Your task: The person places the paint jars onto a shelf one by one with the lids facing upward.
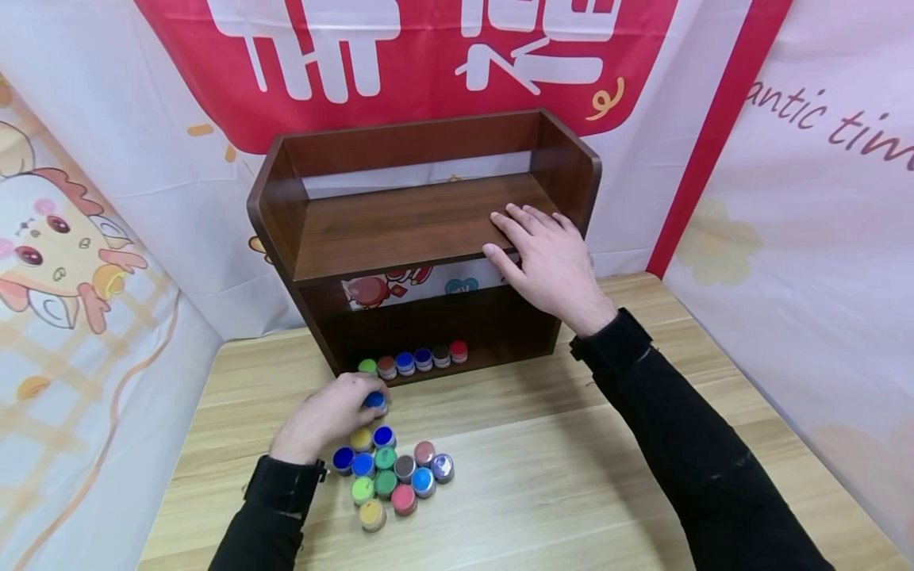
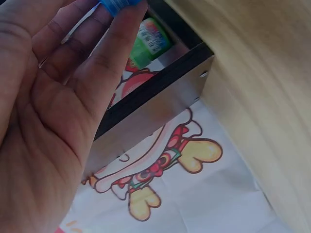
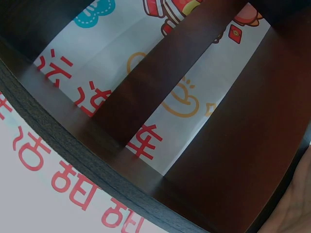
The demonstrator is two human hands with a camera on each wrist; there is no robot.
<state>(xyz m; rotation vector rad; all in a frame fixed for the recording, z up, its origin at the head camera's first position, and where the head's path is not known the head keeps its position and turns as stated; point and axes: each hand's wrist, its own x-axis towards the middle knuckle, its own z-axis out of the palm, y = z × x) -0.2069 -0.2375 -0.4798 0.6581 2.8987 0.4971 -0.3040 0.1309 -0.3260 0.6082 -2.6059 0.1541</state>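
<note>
My left hand (image 1: 330, 412) pinches a small blue-lidded paint jar (image 1: 374, 402) between thumb and fingers, just in front of the lower shelf. In the left wrist view this blue jar (image 2: 117, 5) shows at the fingertips, close to a green jar (image 2: 150, 41). My right hand (image 1: 546, 258) lies palm down with spread fingers on the upper board of a dark brown wooden shelf unit (image 1: 421, 226), near its right end. A row of jars, from a light green one (image 1: 367, 366) to a red one (image 1: 458, 351), stands along the bottom board's front.
A loose cluster of jars stands on the wooden table (image 1: 543, 476) before the shelf, among them a green jar (image 1: 385, 482), a pink jar (image 1: 404, 500) and a yellow jar (image 1: 372, 515). Printed cloth (image 1: 807, 277) hangs behind and at both sides.
</note>
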